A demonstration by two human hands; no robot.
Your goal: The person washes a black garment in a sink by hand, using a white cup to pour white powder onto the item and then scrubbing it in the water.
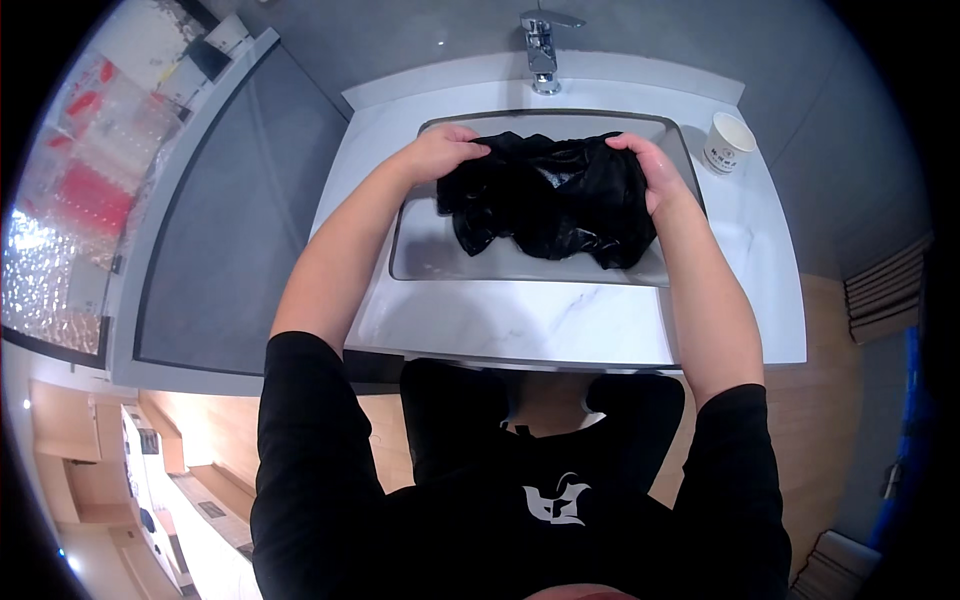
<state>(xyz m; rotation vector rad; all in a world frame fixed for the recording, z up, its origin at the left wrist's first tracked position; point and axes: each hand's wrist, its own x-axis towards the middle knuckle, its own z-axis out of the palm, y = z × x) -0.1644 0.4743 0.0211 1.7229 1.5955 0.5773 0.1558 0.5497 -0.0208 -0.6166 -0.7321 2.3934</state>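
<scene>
A dark, wet-looking cloth garment is spread between my two hands over a rectangular sink basin. My left hand pinches its upper left edge between thumb and fingers. At the upper right corner, my right hand grips the same garment, thumb on the near side. The cloth hangs in loose folds, and a glossy patch shows near its middle. Whether its lower edge touches the basin floor I cannot tell. Most of the basin is hidden behind it.
A chrome faucet stands behind the basin. On the white marble-look countertop, a paper cup bearing writing stands to the right. A grey panel borders the left side, with red and clear plastic items beyond it.
</scene>
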